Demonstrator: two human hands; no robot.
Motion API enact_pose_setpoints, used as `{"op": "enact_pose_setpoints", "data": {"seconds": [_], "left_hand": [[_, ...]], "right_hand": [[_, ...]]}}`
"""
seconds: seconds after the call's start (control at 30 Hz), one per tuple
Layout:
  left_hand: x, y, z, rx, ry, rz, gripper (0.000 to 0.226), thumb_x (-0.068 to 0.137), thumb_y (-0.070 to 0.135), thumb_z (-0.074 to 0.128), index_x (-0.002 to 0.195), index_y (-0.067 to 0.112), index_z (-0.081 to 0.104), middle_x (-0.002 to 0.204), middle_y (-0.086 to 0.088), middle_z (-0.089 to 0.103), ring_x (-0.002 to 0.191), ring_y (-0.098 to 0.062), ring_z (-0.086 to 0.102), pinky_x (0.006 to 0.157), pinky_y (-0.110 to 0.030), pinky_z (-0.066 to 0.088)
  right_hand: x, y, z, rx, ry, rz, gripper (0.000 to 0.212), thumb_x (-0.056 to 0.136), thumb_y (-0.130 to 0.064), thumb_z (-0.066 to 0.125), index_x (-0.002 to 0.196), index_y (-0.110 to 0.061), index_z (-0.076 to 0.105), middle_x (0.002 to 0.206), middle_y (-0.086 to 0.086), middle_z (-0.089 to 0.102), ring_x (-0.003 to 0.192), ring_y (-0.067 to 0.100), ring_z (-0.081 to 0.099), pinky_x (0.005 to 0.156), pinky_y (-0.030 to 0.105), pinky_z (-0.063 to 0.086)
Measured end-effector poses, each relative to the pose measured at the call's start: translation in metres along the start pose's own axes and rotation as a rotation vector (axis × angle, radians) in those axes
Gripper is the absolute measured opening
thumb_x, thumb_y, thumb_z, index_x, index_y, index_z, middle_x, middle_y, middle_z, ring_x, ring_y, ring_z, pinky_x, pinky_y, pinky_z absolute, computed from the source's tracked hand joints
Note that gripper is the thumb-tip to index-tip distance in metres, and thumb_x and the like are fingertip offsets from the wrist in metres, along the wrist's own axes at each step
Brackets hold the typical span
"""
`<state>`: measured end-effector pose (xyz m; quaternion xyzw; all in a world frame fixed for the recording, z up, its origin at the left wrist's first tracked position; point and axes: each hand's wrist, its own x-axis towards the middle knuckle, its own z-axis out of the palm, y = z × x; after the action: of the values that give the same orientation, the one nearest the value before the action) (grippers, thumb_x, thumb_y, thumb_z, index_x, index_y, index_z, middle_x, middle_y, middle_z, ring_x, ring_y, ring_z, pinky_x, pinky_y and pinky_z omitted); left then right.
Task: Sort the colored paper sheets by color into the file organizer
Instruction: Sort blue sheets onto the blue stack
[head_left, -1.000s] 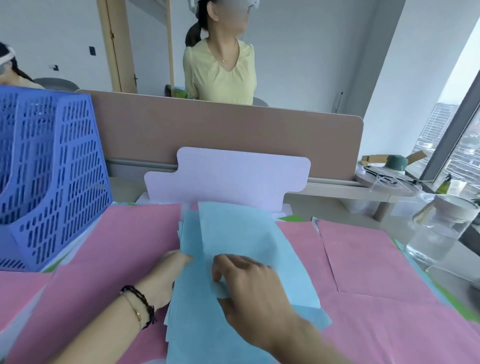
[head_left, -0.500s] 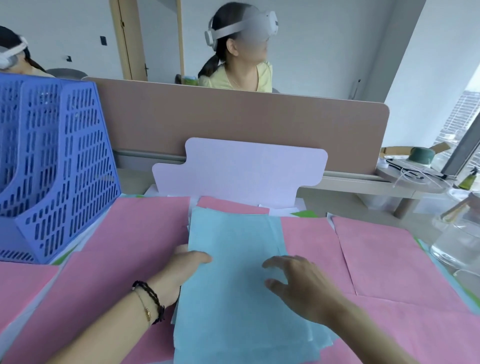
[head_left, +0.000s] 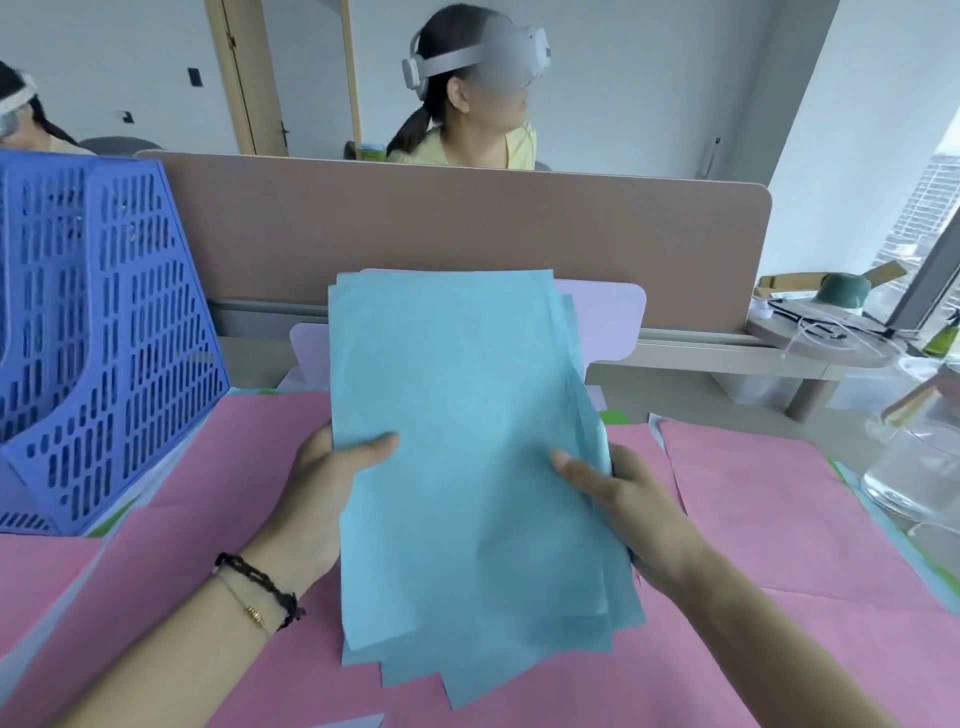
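1. Lifted since the frames before, the stack of blue sheets (head_left: 467, 457) no longer lies flat on the desk; it now stands tilted up in front of the camera, its top edge reaching the height of the beige partition (head_left: 467, 228), with both hands moved from resting on top of it to its side edges.
2. Several blue sheets make up the stack, and they are not squared: lower corners fan out at the bottom and extra edges show along the right side.
3. At the stack's left edge, the left hand (head_left: 317, 499) grips it, thumb curled over the front face and the fingers hidden behind. Two bracelets (head_left: 260, 592), one dark and one thin gold, sit on that wrist.
4. On the opposite edge, the right hand (head_left: 618, 499) pinches the stack, thumb pressed on the front and the fingers behind the paper.
5. Pink sheets (head_left: 779, 519) cover most of the desk below the stack, with slivers of green paper (head_left: 111, 519) showing at their edges.
6. Left of the stack, well apart from it, the blue file organizer (head_left: 98, 338) stands upright on the desk; nothing can be made out inside its perforated walls.
7. Behind the stack, a pale lilac board (head_left: 608, 322) leans against the partition.
8. Near the right edge of the desk stands a clear glass jar (head_left: 914, 467).
9. Beyond the partition, a person in a yellow top (head_left: 467, 150) wears a white headset (head_left: 483, 57).
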<state>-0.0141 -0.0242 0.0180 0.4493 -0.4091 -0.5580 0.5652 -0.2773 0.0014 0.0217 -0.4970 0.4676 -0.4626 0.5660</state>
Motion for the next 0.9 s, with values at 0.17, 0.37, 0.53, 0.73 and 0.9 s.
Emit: {"op": "enact_pose_setpoints", "data": {"seconds": [0.17, 0.37, 0.53, 0.73, 0.9], "left_hand": [[0.008, 0.048, 0.024, -0.020, -0.087, 0.187, 0.033, 0.094, -0.004, 0.060, 0.120, 0.012, 0.070, 0.121, -0.004, 0.075, 0.113, -0.026, 0.071, 0.096, -0.042, 0.055], [0.013, 0.074, 0.037, 0.088, -0.265, 0.321, 0.038, 0.089, -0.007, 0.062, 0.119, 0.015, 0.069, 0.122, -0.001, 0.075, 0.115, -0.017, 0.070, 0.092, -0.026, 0.057], [0.012, 0.071, 0.059, 0.147, -0.253, 0.329, 0.034, 0.091, -0.006, 0.065, 0.118, 0.013, 0.069, 0.110, 0.008, 0.078, 0.106, -0.005, 0.072, 0.082, -0.013, 0.054], [0.021, 0.103, 0.059, 0.264, -0.306, 0.423, 0.040, 0.076, 0.011, 0.077, 0.115, 0.016, 0.072, 0.118, 0.002, 0.076, 0.112, -0.014, 0.072, 0.095, -0.028, 0.057], [0.020, 0.094, 0.066, 0.116, -0.191, 0.434, 0.021, 0.093, 0.002, 0.068, 0.107, 0.016, 0.073, 0.107, 0.008, 0.079, 0.105, -0.010, 0.073, 0.089, -0.027, 0.057]], "right_hand": [[0.006, -0.031, 0.001, -0.091, 0.191, -0.281, 0.011, 0.090, -0.013, 0.072, 0.098, -0.005, 0.075, 0.098, 0.006, 0.079, 0.089, 0.025, 0.076, 0.076, 0.037, 0.061], [0.011, -0.054, -0.017, -0.124, 0.140, -0.336, 0.020, 0.084, -0.008, 0.077, 0.103, -0.008, 0.076, 0.104, 0.003, 0.078, 0.097, 0.022, 0.075, 0.085, 0.037, 0.059], [0.014, -0.056, -0.014, -0.062, 0.142, -0.416, 0.026, 0.087, 0.000, 0.071, 0.111, -0.011, 0.072, 0.109, 0.000, 0.078, 0.101, 0.018, 0.074, 0.078, 0.024, 0.057], [0.016, -0.073, -0.028, -0.037, 0.095, -0.416, 0.027, 0.088, -0.001, 0.070, 0.114, -0.007, 0.071, 0.113, 0.005, 0.076, 0.104, 0.025, 0.073, 0.088, 0.040, 0.059], [0.014, -0.049, -0.034, -0.072, 0.045, -0.305, 0.028, 0.082, 0.002, 0.074, 0.109, -0.003, 0.073, 0.109, 0.009, 0.077, 0.101, 0.029, 0.074, 0.086, 0.041, 0.060]]}}
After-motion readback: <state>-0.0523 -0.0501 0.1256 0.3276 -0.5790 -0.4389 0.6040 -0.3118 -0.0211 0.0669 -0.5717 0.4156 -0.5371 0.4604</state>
